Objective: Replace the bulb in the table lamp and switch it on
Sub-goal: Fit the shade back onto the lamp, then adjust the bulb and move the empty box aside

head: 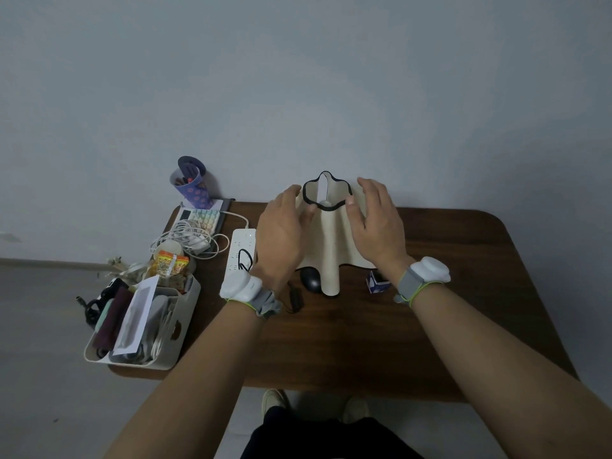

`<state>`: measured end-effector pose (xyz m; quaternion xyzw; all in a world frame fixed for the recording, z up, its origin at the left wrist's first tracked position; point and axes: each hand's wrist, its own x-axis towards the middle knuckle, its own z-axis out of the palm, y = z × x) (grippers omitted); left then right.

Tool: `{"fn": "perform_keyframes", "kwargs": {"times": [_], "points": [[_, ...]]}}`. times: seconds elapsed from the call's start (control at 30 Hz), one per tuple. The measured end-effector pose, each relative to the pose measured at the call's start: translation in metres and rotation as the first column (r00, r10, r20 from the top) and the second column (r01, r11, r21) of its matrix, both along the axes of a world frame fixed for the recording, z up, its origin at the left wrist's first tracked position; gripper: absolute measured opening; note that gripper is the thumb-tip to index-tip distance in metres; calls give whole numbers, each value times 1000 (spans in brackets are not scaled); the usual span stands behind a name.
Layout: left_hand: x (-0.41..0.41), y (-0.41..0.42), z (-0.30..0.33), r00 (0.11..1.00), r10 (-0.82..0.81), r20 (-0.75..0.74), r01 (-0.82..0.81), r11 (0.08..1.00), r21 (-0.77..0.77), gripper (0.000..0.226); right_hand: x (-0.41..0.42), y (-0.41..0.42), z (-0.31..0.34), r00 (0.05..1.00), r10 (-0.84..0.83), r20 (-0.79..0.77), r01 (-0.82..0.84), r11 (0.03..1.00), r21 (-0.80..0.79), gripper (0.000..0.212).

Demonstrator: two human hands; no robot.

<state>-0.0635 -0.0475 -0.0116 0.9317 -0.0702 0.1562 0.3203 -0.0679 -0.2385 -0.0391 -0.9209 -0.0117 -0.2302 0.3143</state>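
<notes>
Now both hands, left hand (281,223) and right hand (377,220), flank the lampshade (326,240) with fingers spread, holding nothing; lifting it off looks next.

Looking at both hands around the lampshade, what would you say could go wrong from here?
1. The left hand and right hand flank the soft cream shade; squeezing may crumple it or knock the bulb inside.
2. The black cord lies on the power strip; the socket may be live.
3. The small box sits by the right wrist and could get swept off the table.
</notes>
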Motion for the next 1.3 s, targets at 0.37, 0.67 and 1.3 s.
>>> {"fn": "perform_keyframes", "kwargs": {"times": [0.37, 0.67, 1.3], "points": [[-6, -84, 36, 978, -120, 172, 107, 991, 83, 40, -24, -73, 1, 988, -147, -39, 146, 989, -27, 56], [-47, -167, -2, 874, -443, 200, 430, 897, 106, 33, -57, -138, -28, 957, -244, -155, 237, 969, -63, 52], [-86, -195, -158, 876, -181, -448, 319, 912, 257, 51, -108, -198, -162, 679, -242, -693, 63, 960, -274, 68]]}}
